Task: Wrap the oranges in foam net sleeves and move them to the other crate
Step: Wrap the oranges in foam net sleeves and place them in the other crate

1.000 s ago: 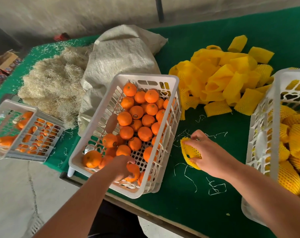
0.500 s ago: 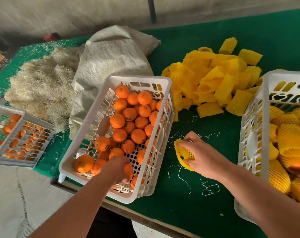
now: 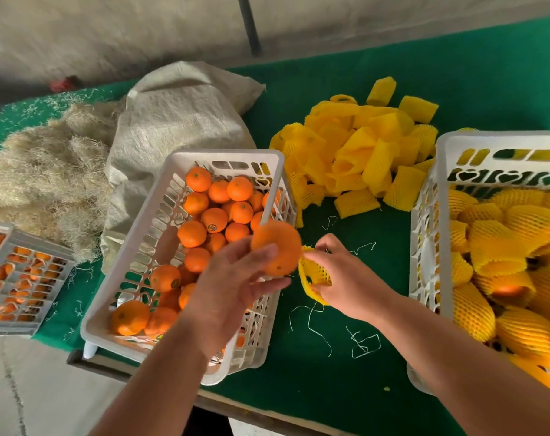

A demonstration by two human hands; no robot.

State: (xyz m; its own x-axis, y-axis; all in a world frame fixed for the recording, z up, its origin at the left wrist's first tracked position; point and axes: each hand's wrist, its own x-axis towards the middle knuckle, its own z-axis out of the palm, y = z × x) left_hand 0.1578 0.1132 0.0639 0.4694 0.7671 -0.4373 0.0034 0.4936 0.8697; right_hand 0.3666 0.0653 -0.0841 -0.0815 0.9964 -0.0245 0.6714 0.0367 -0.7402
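Left hand point(image 3: 236, 278) fingertips hold an orange point(image 3: 276, 248) beside right hand's point(image 3: 346, 278) grip pinching a sleeve point(image 3: 314, 275).

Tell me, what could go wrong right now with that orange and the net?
The orange sits at the fingertips of the left hand, blurred in motion, so it might slip and fall onto the crate or the table. The right hand pinches a sleeve that looks half flattened; the orange may catch on its rim.
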